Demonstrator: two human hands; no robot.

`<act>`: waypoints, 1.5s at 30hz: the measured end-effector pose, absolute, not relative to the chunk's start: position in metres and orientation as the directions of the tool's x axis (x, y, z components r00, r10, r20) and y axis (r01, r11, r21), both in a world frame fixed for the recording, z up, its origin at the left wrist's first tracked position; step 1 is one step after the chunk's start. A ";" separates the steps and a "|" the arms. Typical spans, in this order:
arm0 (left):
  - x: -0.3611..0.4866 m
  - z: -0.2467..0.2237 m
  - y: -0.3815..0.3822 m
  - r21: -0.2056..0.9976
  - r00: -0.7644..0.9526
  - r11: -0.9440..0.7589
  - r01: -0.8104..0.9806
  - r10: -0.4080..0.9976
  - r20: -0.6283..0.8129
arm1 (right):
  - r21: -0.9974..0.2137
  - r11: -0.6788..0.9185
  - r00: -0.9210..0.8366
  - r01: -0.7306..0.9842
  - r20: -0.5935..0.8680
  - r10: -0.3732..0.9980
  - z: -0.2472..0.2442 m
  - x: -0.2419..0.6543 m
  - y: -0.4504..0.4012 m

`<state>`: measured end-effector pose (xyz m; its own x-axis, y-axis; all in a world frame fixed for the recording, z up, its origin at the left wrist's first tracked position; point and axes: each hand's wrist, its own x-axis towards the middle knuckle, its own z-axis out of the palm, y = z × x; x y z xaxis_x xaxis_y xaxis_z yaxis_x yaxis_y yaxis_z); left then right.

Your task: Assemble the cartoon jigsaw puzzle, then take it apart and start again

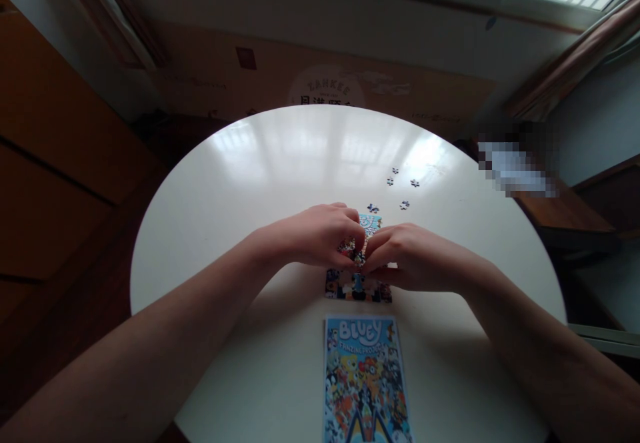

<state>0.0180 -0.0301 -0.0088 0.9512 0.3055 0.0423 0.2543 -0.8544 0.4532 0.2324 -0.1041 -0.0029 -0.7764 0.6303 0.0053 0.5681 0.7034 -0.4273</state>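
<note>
Left hand (325, 233) and right hand (417, 256) are close together over the puzzle (357, 289), both curled (honestly can't tell if either's gripping anything); loose pieces (415, 183) beyond them, poster (367, 379) this side.

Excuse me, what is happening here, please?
A person has the left hand and right hand together over a jigsaw puzzle on a white table. Their fingers cover part of it, so whether they hold a piece is unclear. Five loose pieces lie beyond, and a printed Bluey picture lies nearer the person.
</note>
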 end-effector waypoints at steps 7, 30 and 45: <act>0.018 -0.008 -0.030 0.466 0.949 -0.845 0.261 0.313 0.036 | -0.425 0.703 -0.776 0.570 0.003 0.631 -0.004 0.232 -0.104; 0.021 -0.007 -0.033 0.433 0.944 -0.849 0.303 0.330 -0.013 | -0.305 0.705 -0.754 0.641 -0.075 0.653 0.011 0.223 -0.115; 0.025 -0.008 -0.037 0.374 0.926 -0.852 0.365 0.372 -0.058 | -0.157 0.710 -0.726 0.686 -0.081 0.683 0.011 0.213 -0.129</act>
<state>0.0246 -0.0367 -0.0080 0.9265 0.3719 -0.0576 0.3654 -0.8524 0.3739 0.2130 -0.1289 0.0109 -0.7258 0.6831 -0.0813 0.6862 0.7103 -0.1568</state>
